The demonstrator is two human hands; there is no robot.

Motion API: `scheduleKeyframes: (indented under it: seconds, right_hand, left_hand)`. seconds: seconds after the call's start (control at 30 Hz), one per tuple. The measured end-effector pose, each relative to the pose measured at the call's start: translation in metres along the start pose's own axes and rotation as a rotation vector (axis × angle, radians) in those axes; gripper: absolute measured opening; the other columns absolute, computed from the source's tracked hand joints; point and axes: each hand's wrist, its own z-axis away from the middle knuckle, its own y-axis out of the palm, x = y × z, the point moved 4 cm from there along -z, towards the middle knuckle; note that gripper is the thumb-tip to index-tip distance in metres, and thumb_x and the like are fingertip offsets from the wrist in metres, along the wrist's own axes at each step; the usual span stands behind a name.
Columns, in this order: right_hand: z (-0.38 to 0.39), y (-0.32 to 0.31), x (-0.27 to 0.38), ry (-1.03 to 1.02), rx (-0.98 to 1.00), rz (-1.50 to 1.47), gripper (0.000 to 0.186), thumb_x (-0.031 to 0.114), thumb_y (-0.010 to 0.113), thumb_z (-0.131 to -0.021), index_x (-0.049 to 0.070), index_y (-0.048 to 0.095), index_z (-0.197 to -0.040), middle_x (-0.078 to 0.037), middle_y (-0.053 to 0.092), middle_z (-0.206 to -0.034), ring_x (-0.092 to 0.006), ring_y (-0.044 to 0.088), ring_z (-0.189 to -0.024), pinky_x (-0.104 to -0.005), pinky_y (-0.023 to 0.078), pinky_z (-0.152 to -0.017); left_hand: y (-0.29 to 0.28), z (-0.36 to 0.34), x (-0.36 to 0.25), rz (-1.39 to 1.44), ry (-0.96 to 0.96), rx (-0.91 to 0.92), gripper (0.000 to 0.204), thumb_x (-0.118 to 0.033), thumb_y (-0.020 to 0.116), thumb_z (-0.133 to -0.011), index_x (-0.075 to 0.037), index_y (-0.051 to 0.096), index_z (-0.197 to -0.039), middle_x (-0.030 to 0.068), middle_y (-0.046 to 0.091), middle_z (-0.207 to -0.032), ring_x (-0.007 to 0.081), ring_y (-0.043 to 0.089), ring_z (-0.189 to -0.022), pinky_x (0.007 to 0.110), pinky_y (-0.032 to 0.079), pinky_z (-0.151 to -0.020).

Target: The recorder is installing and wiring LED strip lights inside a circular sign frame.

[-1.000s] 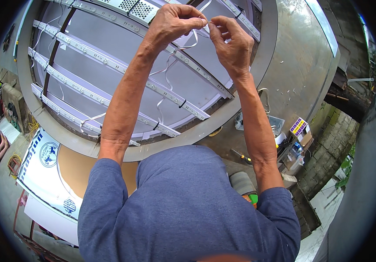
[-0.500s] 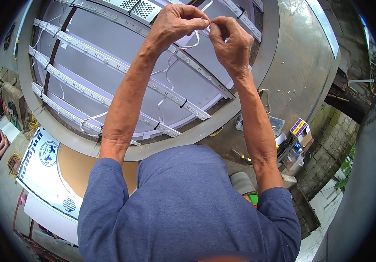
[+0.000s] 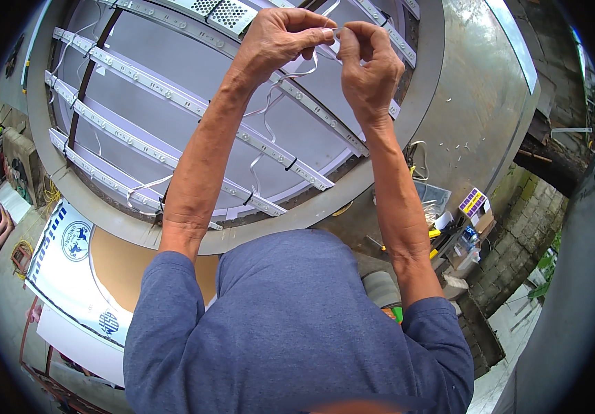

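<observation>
White wire, head view: trails across light strips inside round frame.
Left hand: grip narrow, pinching thin pale strand.
Right hand: grip narrow, just beside strand; cannot tell whether holding it.

Head-worn wide fisheye, close above shirt, facing down toward hands.
</observation>
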Motion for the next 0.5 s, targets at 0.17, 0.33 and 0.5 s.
scheduleKeyframes:
  seconds: [0.17, 0.33, 0.5]
  right_hand:
    - [-0.007, -0.011, -0.012, 0.125, 0.193, -0.175, 0.013, 0.008, 0.062, -0.102, 0.004, 0.071, -0.110, -0.006, 0.076, -0.092, -0.0120, 0.070, -0.075, -0.0262, 0.056, -0.065]
    - [-0.010, -0.015, -0.018, 0.143, 0.300, -0.255, 0.014, 0.010, 0.066, -0.099, 0.005, 0.072, -0.111, -0.005, 0.076, -0.095, -0.0122, 0.070, -0.076, -0.0258, 0.056, -0.064]
    - [-0.012, -0.016, 0.001, -0.094, 0.228, 0.082, 0.011, 0.009, 0.074, -0.090, 0.004, 0.073, -0.100, -0.007, 0.074, -0.090, -0.0142, 0.071, -0.074, -0.0265, 0.056, -0.060]
  left_hand:
    - [-0.005, 0.000, 0.006, -0.003, -0.006, 0.013, 0.025, -0.019, 0.074, -0.095, 0.000, 0.075, -0.112, 0.0080, 0.076, -0.086, 0.0039, 0.058, -0.064, 0.018, 0.042, -0.054]
    - [-0.005, -0.001, 0.007, -0.045, -0.005, -0.003, 0.025, -0.019, 0.074, -0.095, -0.001, 0.075, -0.112, 0.0069, 0.076, -0.086, 0.0042, 0.059, -0.064, 0.018, 0.043, -0.055]
    - [0.000, 0.001, 0.006, -0.086, 0.048, -0.038, 0.024, -0.020, 0.075, -0.094, -0.004, 0.077, -0.113, 0.0041, 0.076, -0.087, 0.0041, 0.060, -0.066, 0.018, 0.044, -0.056]
